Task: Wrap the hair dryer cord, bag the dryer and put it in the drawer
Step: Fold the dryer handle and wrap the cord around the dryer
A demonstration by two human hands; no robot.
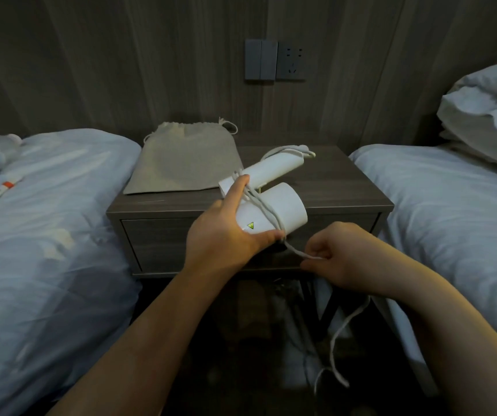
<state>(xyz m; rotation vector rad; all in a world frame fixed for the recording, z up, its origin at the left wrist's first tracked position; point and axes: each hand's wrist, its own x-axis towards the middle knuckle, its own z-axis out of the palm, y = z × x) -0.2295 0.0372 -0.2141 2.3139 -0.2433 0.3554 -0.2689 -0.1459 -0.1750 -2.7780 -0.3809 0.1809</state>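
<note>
Left grip (pixel 226 232) clasps the dryer (pixel 289 205) by its barrel, held over the front edge of the table (pixel 346 187). Cord (pixel 263 209) loops cross the barrel beside the thumb. One strand runs down-right to the right grip (pixel 340 256), which pinches it, with slack hanging below. Bag (pixel 181 163) lies flat beyond the left grip. Drawer (pixel 157 241), behind both grips, is closed.

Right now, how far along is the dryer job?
Early. A few turns of cord cross the hair dryer, which the left hand grips. The right hand pinches the cord, and a loose length hangs below. The bag lies flat on the nightstand and the drawer is closed, so bagging and stowing remain.
</note>
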